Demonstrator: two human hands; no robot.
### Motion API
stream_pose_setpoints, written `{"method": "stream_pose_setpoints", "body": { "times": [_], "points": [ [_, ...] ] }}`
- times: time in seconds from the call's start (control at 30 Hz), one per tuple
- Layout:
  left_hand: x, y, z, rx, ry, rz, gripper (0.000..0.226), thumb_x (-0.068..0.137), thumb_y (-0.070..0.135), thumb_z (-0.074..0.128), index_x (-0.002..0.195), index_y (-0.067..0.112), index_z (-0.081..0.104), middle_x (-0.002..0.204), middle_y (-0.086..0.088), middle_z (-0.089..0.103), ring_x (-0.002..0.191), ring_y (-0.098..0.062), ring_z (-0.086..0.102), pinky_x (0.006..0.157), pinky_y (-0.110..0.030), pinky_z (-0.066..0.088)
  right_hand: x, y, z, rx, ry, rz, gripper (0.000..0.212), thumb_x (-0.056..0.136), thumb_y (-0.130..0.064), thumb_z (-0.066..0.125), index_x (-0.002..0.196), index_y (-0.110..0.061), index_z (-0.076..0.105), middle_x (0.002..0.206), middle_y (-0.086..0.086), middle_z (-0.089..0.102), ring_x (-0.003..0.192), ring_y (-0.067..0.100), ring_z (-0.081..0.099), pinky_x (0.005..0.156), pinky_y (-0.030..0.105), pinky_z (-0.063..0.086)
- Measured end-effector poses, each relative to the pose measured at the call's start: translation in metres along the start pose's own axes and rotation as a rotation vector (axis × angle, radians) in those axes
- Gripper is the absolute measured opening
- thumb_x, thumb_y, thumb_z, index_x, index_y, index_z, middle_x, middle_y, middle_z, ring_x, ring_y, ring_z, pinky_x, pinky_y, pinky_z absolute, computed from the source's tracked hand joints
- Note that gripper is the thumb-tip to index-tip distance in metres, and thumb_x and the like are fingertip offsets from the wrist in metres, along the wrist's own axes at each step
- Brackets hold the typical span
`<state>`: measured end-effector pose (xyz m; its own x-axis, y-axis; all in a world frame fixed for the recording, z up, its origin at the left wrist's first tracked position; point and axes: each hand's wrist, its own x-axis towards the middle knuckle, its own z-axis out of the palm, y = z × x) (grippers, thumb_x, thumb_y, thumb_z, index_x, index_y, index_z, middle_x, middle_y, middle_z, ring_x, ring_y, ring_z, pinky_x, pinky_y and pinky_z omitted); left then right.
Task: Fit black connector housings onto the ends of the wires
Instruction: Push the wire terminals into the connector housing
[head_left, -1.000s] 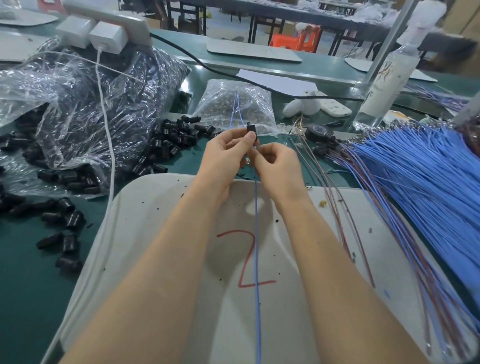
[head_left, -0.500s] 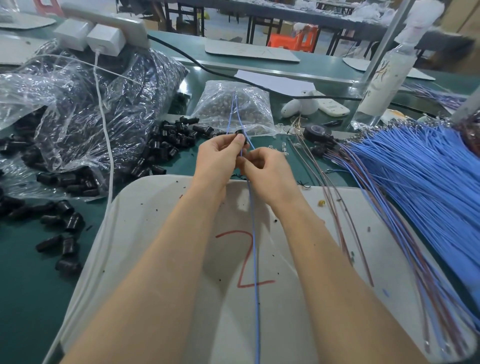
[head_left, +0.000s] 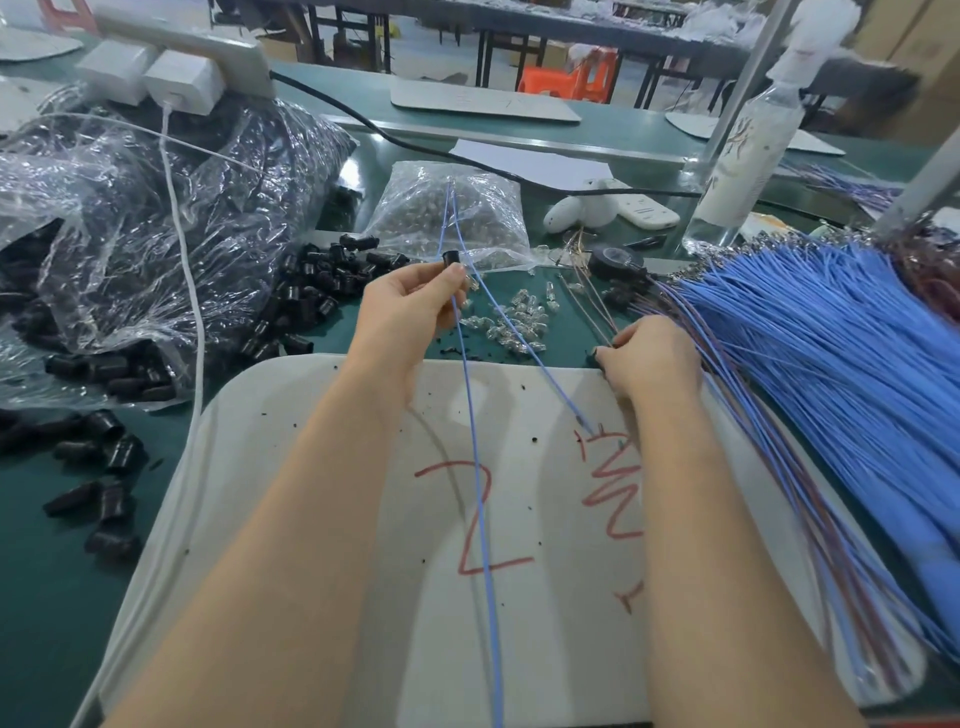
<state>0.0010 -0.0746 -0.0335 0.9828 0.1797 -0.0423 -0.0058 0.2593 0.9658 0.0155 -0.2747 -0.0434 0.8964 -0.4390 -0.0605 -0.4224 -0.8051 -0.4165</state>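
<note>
Two blue wires (head_left: 480, 493) run up from the white tray (head_left: 311, 467) into the left hand (head_left: 405, 312), pinched between thumb and fingertips. One black housing (head_left: 451, 257) sits on them just above the pinch, held clear of the table (head_left: 41, 571). Right hand (head_left: 652, 356) is apart to the right, at the left edge of the wire bundle (head_left: 831, 364), fingers curled over a few strands; grip or mere touch, cannot tell. Loose housings (head_left: 322, 280) lie heaped just left of the left hand.
</note>
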Motion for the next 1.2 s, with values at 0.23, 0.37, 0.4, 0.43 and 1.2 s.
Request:
{"method": "stream_pose_setpoints", "body": {
  "times": [0.23, 0.37, 0.4, 0.43, 1.2],
  "points": [
    [-0.007, 0.006, 0.002, -0.121, -0.183, -0.130, 0.008, 0.091, 0.009, 0.059, 0.087, 0.011, 0.065, 0.075, 0.002, 0.069, 0.066, -0.005, 0.059, 0.061, -0.015, 0.051, -0.007, -0.004, -0.015, 0.439, 0.226, -0.130, 0.011, 0.091, -0.019, 0.059, 0.093, -0.011, 0.066, 0.093, 0.005, 0.066, 0.083, 0.018, 0.057, 0.074, 0.029, 0.044],
    [-0.016, 0.005, 0.008, -0.044, -0.441, -0.171, 0.008, 0.090, 0.007, 0.057, 0.093, 0.011, 0.063, 0.096, -0.004, 0.071, 0.067, -0.006, 0.061, 0.070, -0.017, 0.053, -0.023, -0.022, -0.028, 1.298, 0.008, -0.175, 0.013, 0.096, -0.010, 0.053, 0.084, -0.013, 0.054, 0.077, 0.006, 0.063, 0.052, 0.006, 0.048, 0.049, 0.020, 0.042],
    [-0.019, 0.004, 0.012, -0.041, -0.496, -0.196, 0.008, 0.090, 0.005, 0.057, 0.092, 0.010, 0.062, 0.100, -0.007, 0.070, 0.065, -0.006, 0.061, 0.070, -0.018, 0.054, -0.026, -0.025, -0.028, 1.446, -0.034, -0.183, 0.015, 0.097, -0.008, 0.051, 0.084, -0.013, 0.053, 0.071, 0.004, 0.063, 0.048, 0.005, 0.048, 0.047, 0.017, 0.042],
    [-0.021, 0.002, 0.015, -0.036, -0.543, -0.222, 0.008, 0.088, 0.004, 0.058, 0.091, 0.009, 0.062, 0.105, -0.010, 0.068, 0.064, -0.007, 0.061, 0.069, -0.018, 0.054, -0.029, -0.029, -0.029, 1.557, -0.062, -0.185, 0.016, 0.098, -0.007, 0.049, 0.084, -0.013, 0.051, 0.068, 0.002, 0.063, 0.048, 0.006, 0.051, 0.048, 0.016, 0.045],
    [-0.011, -0.003, 0.006, 0.151, -0.428, -0.025, 0.012, 0.089, 0.007, 0.062, 0.084, 0.016, 0.069, 0.073, 0.008, 0.070, 0.066, -0.002, 0.061, 0.071, -0.014, 0.051, -0.033, -0.039, 0.001, 1.015, -0.200, -0.385, 0.020, 0.092, -0.012, 0.059, 0.074, -0.016, 0.066, 0.062, -0.006, 0.067, 0.053, 0.002, 0.061, 0.060, 0.019, 0.050]
  ]
}}
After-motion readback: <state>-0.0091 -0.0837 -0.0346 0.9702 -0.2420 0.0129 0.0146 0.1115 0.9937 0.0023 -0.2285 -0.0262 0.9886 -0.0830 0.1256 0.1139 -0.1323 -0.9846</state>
